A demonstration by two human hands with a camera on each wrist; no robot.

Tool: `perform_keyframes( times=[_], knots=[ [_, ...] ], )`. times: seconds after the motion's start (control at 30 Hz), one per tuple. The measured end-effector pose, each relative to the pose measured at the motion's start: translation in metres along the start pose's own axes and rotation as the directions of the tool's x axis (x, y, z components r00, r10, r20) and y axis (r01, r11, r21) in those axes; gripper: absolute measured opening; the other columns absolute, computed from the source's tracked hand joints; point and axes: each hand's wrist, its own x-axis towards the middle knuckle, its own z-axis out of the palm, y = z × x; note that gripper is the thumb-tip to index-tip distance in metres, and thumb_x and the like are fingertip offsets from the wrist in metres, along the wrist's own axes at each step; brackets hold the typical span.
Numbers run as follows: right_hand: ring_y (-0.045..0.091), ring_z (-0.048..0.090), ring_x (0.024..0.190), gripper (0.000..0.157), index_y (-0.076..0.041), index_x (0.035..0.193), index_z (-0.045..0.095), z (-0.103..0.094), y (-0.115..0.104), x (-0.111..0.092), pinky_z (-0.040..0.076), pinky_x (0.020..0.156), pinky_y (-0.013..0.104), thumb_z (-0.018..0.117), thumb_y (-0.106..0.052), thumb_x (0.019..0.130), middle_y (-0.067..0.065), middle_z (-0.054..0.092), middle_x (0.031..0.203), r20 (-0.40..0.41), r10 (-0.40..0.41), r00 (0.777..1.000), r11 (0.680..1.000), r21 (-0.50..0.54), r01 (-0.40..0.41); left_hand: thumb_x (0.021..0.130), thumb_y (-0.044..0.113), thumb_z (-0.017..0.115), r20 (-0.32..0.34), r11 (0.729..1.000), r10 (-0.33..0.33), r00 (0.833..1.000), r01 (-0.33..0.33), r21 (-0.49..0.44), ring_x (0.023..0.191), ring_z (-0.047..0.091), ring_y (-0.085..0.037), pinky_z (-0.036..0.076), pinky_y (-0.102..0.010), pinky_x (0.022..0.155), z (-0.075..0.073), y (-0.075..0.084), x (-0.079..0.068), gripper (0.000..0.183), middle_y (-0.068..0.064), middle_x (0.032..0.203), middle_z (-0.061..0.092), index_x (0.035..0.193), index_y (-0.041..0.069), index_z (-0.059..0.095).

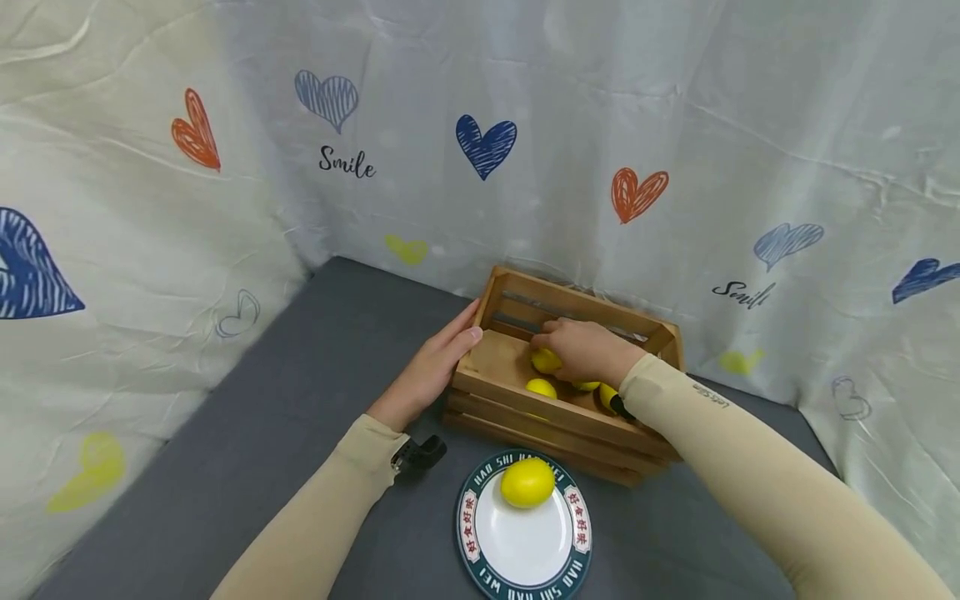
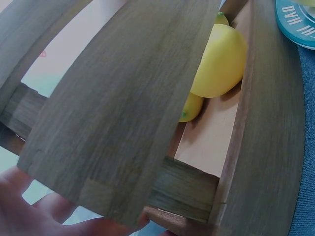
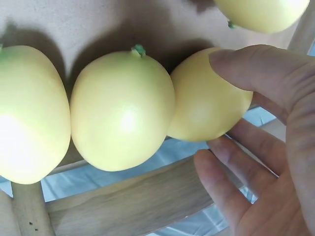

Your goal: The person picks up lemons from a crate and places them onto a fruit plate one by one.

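Note:
My left hand [image 1: 427, 367] grips the left end of a slatted wooden crate [image 1: 555, 419], its thumb over the rim. In the left wrist view its fingers [image 2: 54, 209] curl at the crate's end. Inside the crate, my right hand [image 1: 588, 352] holds a yellow lemon [image 3: 211, 101], thumb on top and other fingers around its far side. Beside that one, more lemons lie in a row, among them a lemon with a green stem tip [image 3: 120, 113]. Another lemon [image 1: 542, 388] lies near the crate's front wall. The right forearm hides part of the crate.
In front of the crate a round plate [image 1: 517, 542] with a dark green lettered rim carries one lemon [image 1: 527, 483]. Everything stands on a dark grey tabletop [image 1: 300, 400]. Behind and to the left hangs a pale curtain [image 1: 420, 75] printed with hearts, close to the crate's back.

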Motion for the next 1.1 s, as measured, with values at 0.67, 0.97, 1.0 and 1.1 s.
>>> perform_keyframes(
  times=[0.67, 0.97, 1.0, 1.1],
  knots=[
    [0.028, 0.065, 0.114, 0.048, -0.021, 0.138, 0.073, 0.011, -0.001, 0.003, 0.06, 0.103, 0.054, 0.083, -0.009, 0.094, 0.008, 0.071, 0.126, 0.047, -0.032, 0.998, 0.999, -0.006, 0.033, 0.112, 0.057, 0.05, 0.018, 0.998, -0.015, 1.0, 0.016, -0.053, 0.168, 0.021, -0.019, 0.022, -0.054, 0.136, 0.005, 0.001, 0.002, 0.063, 0.013, 0.18, 0.021, 0.169, 0.05, 0.023],
    [0.028, 0.067, 0.116, 0.048, -0.021, 0.14, 0.073, 0.005, -0.002, 0.007, 0.06, 0.104, 0.053, 0.082, -0.008, 0.095, 0.008, 0.072, 0.129, 0.043, -0.062, 0.997, 0.998, -0.014, 0.063, 0.112, 0.059, 0.049, 0.009, 0.999, -0.018, 1.0, 0.018, -0.038, 0.168, 0.022, -0.021, 0.02, -0.057, 0.136, -0.001, 0.002, 0.0, 0.064, 0.015, 0.179, 0.021, 0.169, 0.05, 0.022],
    [0.028, 0.067, 0.117, 0.048, -0.021, 0.14, 0.073, 0.003, -0.002, 0.007, 0.061, 0.104, 0.053, 0.082, -0.009, 0.095, 0.008, 0.072, 0.129, 0.042, -0.06, 0.997, 0.998, -0.011, 0.061, 0.111, 0.06, 0.049, 0.011, 0.999, -0.016, 1.0, 0.017, -0.037, 0.168, 0.022, -0.021, 0.02, -0.057, 0.136, -0.001, 0.002, 0.0, 0.064, 0.015, 0.179, 0.021, 0.169, 0.05, 0.022],
    [0.028, 0.068, 0.117, 0.048, -0.02, 0.139, 0.073, -0.002, -0.001, 0.006, 0.061, 0.103, 0.053, 0.084, -0.011, 0.093, 0.008, 0.072, 0.128, 0.024, -0.056, 0.998, 0.998, -0.023, 0.056, 0.112, 0.059, 0.049, 0.014, 0.999, -0.007, 1.0, 0.007, -0.04, 0.168, 0.022, -0.022, 0.021, -0.058, 0.135, -0.002, 0.001, 0.001, 0.064, 0.014, 0.18, 0.02, 0.169, 0.05, 0.022]
  ],
)
